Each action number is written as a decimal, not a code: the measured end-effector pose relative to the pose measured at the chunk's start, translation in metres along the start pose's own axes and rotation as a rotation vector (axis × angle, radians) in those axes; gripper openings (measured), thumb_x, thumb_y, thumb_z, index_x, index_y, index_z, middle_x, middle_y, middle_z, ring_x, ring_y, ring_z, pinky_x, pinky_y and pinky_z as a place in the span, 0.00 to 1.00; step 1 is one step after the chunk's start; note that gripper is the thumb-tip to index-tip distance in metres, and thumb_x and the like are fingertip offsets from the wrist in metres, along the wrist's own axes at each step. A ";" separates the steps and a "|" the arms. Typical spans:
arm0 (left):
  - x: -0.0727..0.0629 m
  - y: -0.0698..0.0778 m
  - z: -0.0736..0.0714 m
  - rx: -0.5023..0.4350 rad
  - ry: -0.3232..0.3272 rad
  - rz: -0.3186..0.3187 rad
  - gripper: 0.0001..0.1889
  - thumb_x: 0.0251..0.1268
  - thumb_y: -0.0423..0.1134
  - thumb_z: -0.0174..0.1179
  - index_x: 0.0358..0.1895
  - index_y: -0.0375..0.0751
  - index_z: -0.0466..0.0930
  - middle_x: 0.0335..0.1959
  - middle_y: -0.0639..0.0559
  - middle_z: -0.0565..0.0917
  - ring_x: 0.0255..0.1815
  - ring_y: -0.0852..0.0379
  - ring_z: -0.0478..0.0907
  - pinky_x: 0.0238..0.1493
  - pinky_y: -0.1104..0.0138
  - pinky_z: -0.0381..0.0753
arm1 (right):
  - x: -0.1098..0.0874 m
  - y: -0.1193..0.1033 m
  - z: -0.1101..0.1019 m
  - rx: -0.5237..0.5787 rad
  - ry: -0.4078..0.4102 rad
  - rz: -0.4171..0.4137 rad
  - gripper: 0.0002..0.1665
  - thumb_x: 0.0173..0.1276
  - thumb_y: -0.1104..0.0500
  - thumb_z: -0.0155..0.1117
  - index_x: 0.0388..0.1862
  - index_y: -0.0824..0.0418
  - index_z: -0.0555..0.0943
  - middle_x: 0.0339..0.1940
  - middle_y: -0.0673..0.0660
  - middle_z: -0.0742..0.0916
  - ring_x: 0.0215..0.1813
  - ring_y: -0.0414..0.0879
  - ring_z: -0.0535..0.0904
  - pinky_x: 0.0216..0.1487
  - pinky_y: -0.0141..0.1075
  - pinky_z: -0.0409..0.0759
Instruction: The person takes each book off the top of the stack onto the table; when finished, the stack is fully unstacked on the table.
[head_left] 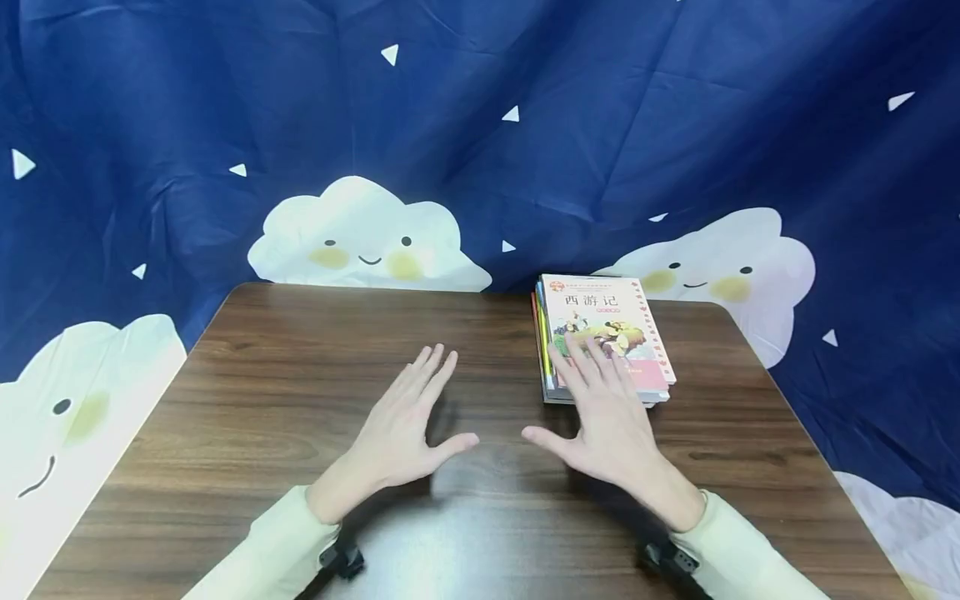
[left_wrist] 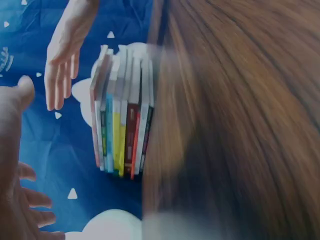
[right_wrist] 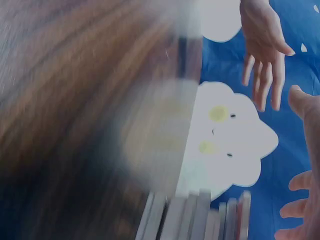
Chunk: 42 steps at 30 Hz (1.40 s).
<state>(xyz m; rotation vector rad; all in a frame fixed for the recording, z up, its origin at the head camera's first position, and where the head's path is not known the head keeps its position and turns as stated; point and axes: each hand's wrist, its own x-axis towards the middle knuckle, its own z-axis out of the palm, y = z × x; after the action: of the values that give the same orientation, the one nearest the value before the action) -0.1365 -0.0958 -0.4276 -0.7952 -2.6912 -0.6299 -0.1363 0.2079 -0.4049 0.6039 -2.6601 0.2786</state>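
A stack of books (head_left: 607, 325) lies flat at the back right of the wooden table, its top cover white with a coloured drawing and a pink band. In the left wrist view, the spines of several books (left_wrist: 122, 120) show in white, blue, yellow, dark red and green. My right hand (head_left: 603, 421) hovers with straight, spread fingers, overlapping the stack's front edge in the head view. To its left, my left hand (head_left: 401, 429) is held above the table, fingers straight and thumb out. Neither hand holds anything.
The dark wooden table (head_left: 300, 367) has rounded back corners. Behind it hangs a blue cloth (head_left: 450, 100) printed with white smiling clouds and small triangles. Each wrist wears a black strapped device (head_left: 345, 558) below a pale sleeve (head_left: 262, 546).
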 end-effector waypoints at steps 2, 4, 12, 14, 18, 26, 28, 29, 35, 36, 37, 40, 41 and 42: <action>0.006 0.004 0.004 -0.093 -0.013 -0.050 0.54 0.66 0.70 0.63 0.87 0.48 0.51 0.87 0.46 0.58 0.88 0.45 0.56 0.85 0.43 0.66 | 0.000 0.009 -0.004 0.050 0.004 0.040 0.66 0.53 0.22 0.73 0.85 0.51 0.64 0.84 0.62 0.69 0.85 0.65 0.61 0.85 0.64 0.59; 0.013 0.007 0.010 -0.192 -0.012 -0.096 0.51 0.67 0.67 0.65 0.86 0.49 0.54 0.86 0.49 0.61 0.87 0.46 0.59 0.83 0.42 0.69 | 0.001 0.018 -0.007 0.095 0.005 0.081 0.64 0.54 0.25 0.75 0.84 0.52 0.66 0.84 0.62 0.70 0.84 0.66 0.63 0.84 0.66 0.61; 0.056 0.015 0.045 -0.805 0.031 -0.262 0.31 0.74 0.45 0.67 0.75 0.41 0.72 0.71 0.41 0.81 0.73 0.39 0.78 0.71 0.50 0.85 | 0.004 0.054 -0.021 0.232 0.041 0.215 0.49 0.62 0.41 0.79 0.78 0.59 0.73 0.75 0.65 0.80 0.75 0.67 0.74 0.70 0.70 0.75; 0.066 0.018 0.053 -0.903 0.022 -0.306 0.28 0.75 0.44 0.66 0.73 0.40 0.74 0.68 0.38 0.83 0.68 0.38 0.81 0.64 0.54 0.89 | 0.008 0.063 -0.027 0.264 0.039 0.255 0.46 0.65 0.43 0.77 0.77 0.60 0.73 0.72 0.68 0.81 0.72 0.69 0.76 0.66 0.70 0.76; 0.083 0.025 0.066 -1.073 -0.015 -0.409 0.26 0.76 0.42 0.65 0.73 0.40 0.75 0.63 0.35 0.85 0.60 0.36 0.86 0.54 0.61 0.93 | 0.014 0.080 -0.035 0.311 0.066 0.339 0.42 0.68 0.45 0.76 0.75 0.63 0.75 0.65 0.70 0.85 0.62 0.68 0.83 0.56 0.59 0.82; 0.112 0.037 0.090 -1.316 -0.071 -0.553 0.25 0.75 0.35 0.65 0.71 0.31 0.75 0.54 0.32 0.87 0.37 0.56 0.88 0.43 0.64 0.96 | 0.021 0.114 -0.036 0.327 0.026 0.493 0.37 0.71 0.41 0.72 0.69 0.63 0.80 0.51 0.66 0.91 0.48 0.59 0.88 0.37 0.27 0.75; 0.116 0.040 0.094 -1.332 -0.076 -0.575 0.24 0.75 0.34 0.66 0.69 0.32 0.76 0.50 0.36 0.89 0.34 0.60 0.86 0.42 0.65 0.95 | 0.023 0.121 -0.035 0.330 -0.004 0.509 0.37 0.71 0.40 0.72 0.68 0.63 0.81 0.50 0.66 0.92 0.48 0.57 0.87 0.37 0.28 0.75; 0.119 0.041 0.097 -1.336 -0.076 -0.584 0.23 0.74 0.34 0.66 0.69 0.33 0.77 0.47 0.39 0.89 0.33 0.61 0.86 0.42 0.65 0.95 | 0.024 0.124 -0.035 0.334 -0.015 0.514 0.37 0.71 0.40 0.72 0.67 0.64 0.81 0.49 0.66 0.92 0.47 0.55 0.87 0.37 0.28 0.75; 0.127 0.042 0.107 -1.366 -0.062 -0.629 0.21 0.73 0.35 0.68 0.66 0.35 0.80 0.36 0.53 0.85 0.28 0.63 0.86 0.39 0.68 0.95 | 0.030 0.135 -0.032 0.354 -0.096 0.537 0.37 0.67 0.41 0.76 0.63 0.65 0.83 0.50 0.66 0.91 0.42 0.42 0.84 0.33 0.24 0.79; 0.128 0.042 0.108 -1.376 -0.058 -0.635 0.21 0.73 0.34 0.68 0.66 0.34 0.80 0.35 0.53 0.85 0.28 0.63 0.86 0.38 0.68 0.95 | 0.030 0.136 -0.031 0.354 -0.114 0.540 0.37 0.66 0.41 0.77 0.64 0.65 0.83 0.50 0.66 0.91 0.42 0.42 0.85 0.33 0.25 0.79; 0.128 0.041 0.110 -1.387 -0.052 -0.639 0.21 0.73 0.34 0.68 0.66 0.34 0.81 0.34 0.54 0.85 0.28 0.63 0.86 0.37 0.69 0.94 | 0.031 0.137 -0.030 0.354 -0.133 0.543 0.38 0.66 0.41 0.78 0.65 0.65 0.82 0.51 0.67 0.91 0.43 0.44 0.86 0.33 0.26 0.79; 0.129 0.041 0.112 -1.409 -0.046 -0.639 0.21 0.73 0.33 0.67 0.66 0.32 0.80 0.33 0.53 0.84 0.28 0.63 0.85 0.35 0.71 0.94 | 0.030 0.143 -0.028 0.374 -0.179 0.560 0.42 0.64 0.43 0.80 0.68 0.68 0.79 0.54 0.70 0.88 0.44 0.47 0.86 0.32 0.28 0.81; 0.129 0.041 0.113 -1.415 -0.045 -0.637 0.21 0.73 0.32 0.67 0.66 0.32 0.80 0.33 0.54 0.84 0.28 0.63 0.85 0.35 0.71 0.93 | 0.030 0.145 -0.028 0.391 -0.193 0.572 0.44 0.64 0.43 0.80 0.69 0.69 0.78 0.55 0.71 0.87 0.43 0.45 0.86 0.32 0.28 0.80; 0.129 0.041 0.113 -1.419 -0.047 -0.634 0.21 0.73 0.32 0.67 0.66 0.31 0.80 0.33 0.54 0.84 0.28 0.63 0.85 0.34 0.72 0.93 | 0.029 0.148 -0.027 0.420 -0.206 0.585 0.45 0.65 0.44 0.79 0.70 0.70 0.76 0.56 0.72 0.86 0.42 0.42 0.85 0.32 0.28 0.81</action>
<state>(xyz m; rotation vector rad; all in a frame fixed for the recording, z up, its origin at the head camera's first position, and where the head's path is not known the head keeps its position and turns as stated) -0.2324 0.0471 -0.4657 -0.0676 -2.1208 -2.7445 -0.2180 0.3357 -0.3838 -0.0628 -2.9416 1.0028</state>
